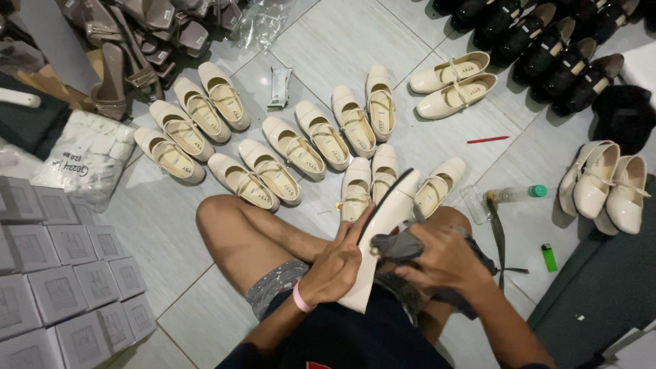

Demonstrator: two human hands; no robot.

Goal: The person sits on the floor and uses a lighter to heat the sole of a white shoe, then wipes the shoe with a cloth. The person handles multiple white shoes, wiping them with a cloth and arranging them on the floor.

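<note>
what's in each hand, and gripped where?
Left hand holds a cream shoe sole-up, gripping its edge about midway along. Right hand clutches a dark grey cloth bunched against the shoe.

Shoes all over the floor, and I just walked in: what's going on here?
A person sits on the tiled floor. Their left hand steadies a cream shoe on their lap, while the right hand presses a dark grey cloth against it. Rows of matching cream shoes lie in front, black shoes beyond, grey boxes to one side.
</note>
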